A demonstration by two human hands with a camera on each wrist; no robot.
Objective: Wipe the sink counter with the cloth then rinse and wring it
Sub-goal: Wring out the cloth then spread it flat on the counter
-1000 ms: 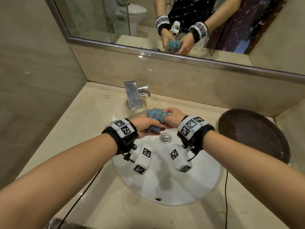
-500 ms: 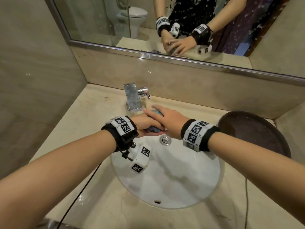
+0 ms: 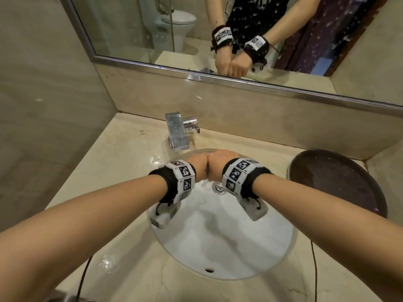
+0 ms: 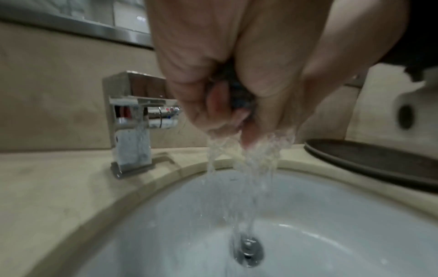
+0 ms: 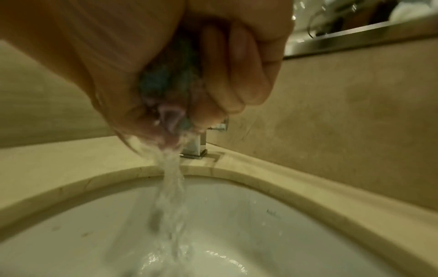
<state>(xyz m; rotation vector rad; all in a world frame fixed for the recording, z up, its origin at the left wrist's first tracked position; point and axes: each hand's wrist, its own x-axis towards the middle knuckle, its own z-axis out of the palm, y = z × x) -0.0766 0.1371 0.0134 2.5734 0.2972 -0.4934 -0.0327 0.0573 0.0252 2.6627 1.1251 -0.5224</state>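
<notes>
Left hand (image 3: 197,164) and right hand (image 3: 220,162) pressed together, clenched on the blue cloth (image 5: 163,84) over the white basin (image 3: 218,236); squeezed water streaming. Uneven squeezing risks splashing the counter (image 3: 122,162).

From the head view the cloth is wholly hidden inside the two fists pressed together over the sink (image 3: 218,258). At the left wrist only a dark scrap of cloth (image 4: 239,97) shows between the curled fingers (image 4: 218,105), blurred. At the right wrist a blue-green patch shows, smeared by motion and running water (image 5: 170,187). The drain (image 3: 218,188) is partly covered by the right wristband. The dark round tray (image 4: 379,161) is cut off by the picture's edge.
</notes>
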